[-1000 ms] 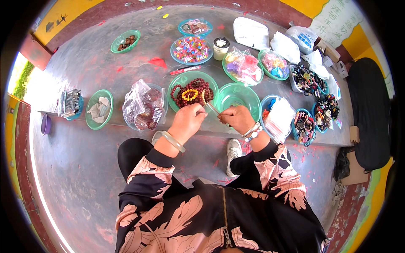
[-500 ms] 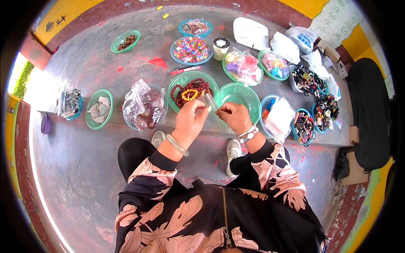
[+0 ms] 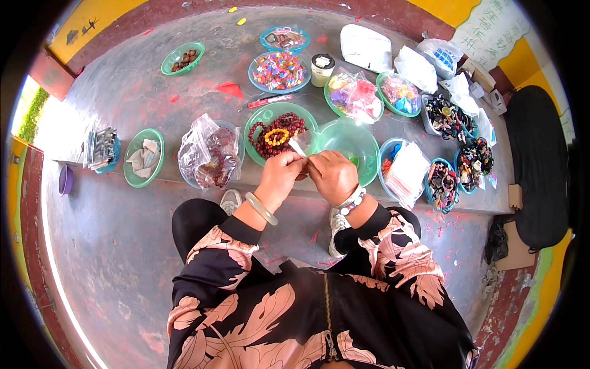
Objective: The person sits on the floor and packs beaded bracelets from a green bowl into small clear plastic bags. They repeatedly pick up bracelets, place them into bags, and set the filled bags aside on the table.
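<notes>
Both my hands meet in front of the green bowls, fingers pinched together on a small clear plastic bag whose far end sticks up beyond them. My left hand, with a pale bangle at its wrist, grips one side of it. My right hand grips the other side, its back turned up and its fingertips mostly hidden. Just beyond the left hand stands a green bowl of dark red bead bracelets with a yellow bead bracelet on top. Past the right hand is another green bowl, with a small green bit inside.
On the left sit a bowl of bagged beads, a bowl of pale cloth pieces and a purple cup. Farther off are colourful small pieces and a lidded paper cup. Rightward lie flat packets and baskets of dark trinkets.
My hands have come closer together and slightly nearer to me. The right hand has rolled over, its back now up. The bag's visible end tilts differently between them.
</notes>
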Demonstrator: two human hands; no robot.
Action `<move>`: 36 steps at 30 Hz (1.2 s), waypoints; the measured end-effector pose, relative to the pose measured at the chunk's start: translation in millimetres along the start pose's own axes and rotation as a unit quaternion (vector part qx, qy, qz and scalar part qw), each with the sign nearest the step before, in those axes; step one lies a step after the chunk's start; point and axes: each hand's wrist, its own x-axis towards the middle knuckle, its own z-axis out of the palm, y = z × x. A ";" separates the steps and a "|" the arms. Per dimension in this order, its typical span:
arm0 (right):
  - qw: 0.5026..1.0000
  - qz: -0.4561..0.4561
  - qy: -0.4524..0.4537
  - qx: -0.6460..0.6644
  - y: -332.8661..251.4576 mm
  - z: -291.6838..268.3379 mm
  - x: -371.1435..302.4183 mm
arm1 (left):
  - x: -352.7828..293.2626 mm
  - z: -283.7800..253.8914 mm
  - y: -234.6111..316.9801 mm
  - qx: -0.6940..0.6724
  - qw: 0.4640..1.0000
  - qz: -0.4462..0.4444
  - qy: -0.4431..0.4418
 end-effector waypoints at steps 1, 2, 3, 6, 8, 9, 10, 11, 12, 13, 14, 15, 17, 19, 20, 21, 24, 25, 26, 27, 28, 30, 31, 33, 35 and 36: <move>1.000 0.003 0.001 0.021 1.6 -0.2 0.0 | 0.2 -0.4 0.2 -0.005 1.000 0.001 -0.002; 0.998 0.025 -0.008 0.057 2.5 -1.1 0.6 | 0.1 -0.7 0.9 -0.010 1.000 0.001 -0.005; 0.994 0.046 -0.017 0.092 3.1 -2.6 1.4 | -0.1 -0.9 1.7 -0.015 1.000 0.002 -0.007; 0.969 0.145 -0.058 0.191 7.7 -3.8 2.2 | -1.4 -2.1 4.2 -0.018 1.000 -0.003 -0.017; 0.952 0.190 -0.076 0.228 12.5 -3.3 2.3 | -1.1 -2.0 4.5 -0.014 1.000 -0.003 -0.018; 0.949 0.198 -0.078 0.234 16.1 -1.2 1.4 | -0.9 -1.8 4.6 -0.011 1.000 -0.002 -0.019; 0.945 0.206 -0.080 0.240 18.9 0.2 0.5 | -0.5 -1.8 4.3 -0.006 1.000 -0.002 -0.021; 0.942 0.211 -0.084 0.249 20.3 0.3 0.0 | -0.2 -1.8 4.1 0.000 1.000 -0.002 -0.024; 0.938 0.215 -0.088 0.257 21.5 0.3 -0.3 | 0.2 -1.9 3.8 0.005 1.000 -0.002 -0.027; 0.934 0.220 -0.091 0.266 22.4 0.7 -0.6 | 0.6 -2.4 3.7 0.011 1.000 -0.002 -0.029; 0.929 0.229 -0.094 0.275 23.8 1.7 -1.0 | 0.9 -3.0 3.6 0.017 0.999 -0.001 -0.031; 0.924 0.238 -0.098 0.284 25.1 2.8 -1.4 | 1.0 -3.3 3.5 0.023 0.999 -0.001 -0.032; 0.914 0.252 -0.107 0.298 26.0 2.8 -1.7 | 0.2 -3.2 4.5 0.025 0.999 -0.001 -0.032; 0.906 0.263 -0.117 0.309 25.3 0.4 -1.2 | -0.4 -3.0 5.4 0.022 0.999 -0.003 -0.031; 0.907 0.261 -0.121 0.306 24.9 -0.4 -0.7 | -0.5 -2.9 5.5 0.017 0.999 -0.006 -0.031; 0.908 0.259 -0.125 0.303 24.5 -0.9 0.1 | -0.6 -2.9 5.4 0.012 0.999 -0.009 -0.031; 0.912 0.259 -0.137 0.288 23.3 -2.6 1.2 | 1.4 -5.2 2.7 0.016 0.999 -0.006 -0.041; 0.912 0.261 -0.142 0.283 23.2 -2.7 1.2 | 1.1 -4.9 2.9 0.020 0.999 -0.006 -0.039; 0.912 0.262 -0.142 0.282 23.1 -2.3 1.3 | 0.6 -4.5 3.4 0.023 0.999 -0.006 -0.038; 0.912 0.263 -0.143 0.281 23.1 -1.5 1.4 | 0.3 -4.2 3.6 0.027 0.999 -0.007 -0.036; 0.912 0.264 -0.143 0.280 23.2 -0.8 1.3 | 0.5 -4.3 2.9 0.034 0.999 -0.004 -0.037; 0.910 0.270 -0.144 0.281 24.8 1.6 0.0 | 1.2 -4.8 1.1 0.049 0.998 0.001 -0.037; 0.909 0.273 -0.144 0.282 25.5 2.4 -0.5 | 1.6 -4.8 1.2 0.065 0.997 0.001 -0.037; 0.904 0.274 -0.150 0.290 26.7 3.0 -1.0 | 2.6 -5.1 1.8 0.096 0.995 0.001 -0.038; 0.905 0.270 -0.153 0.291 26.7 2.6 -0.9 | 3.8 -6.4 0.2 0.117 0.992 0.006 -0.037; 0.908 0.264 -0.154 0.287 25.8 1.4 -0.2 | 4.0 -6.8 -0.4 0.127 0.991 0.009 -0.036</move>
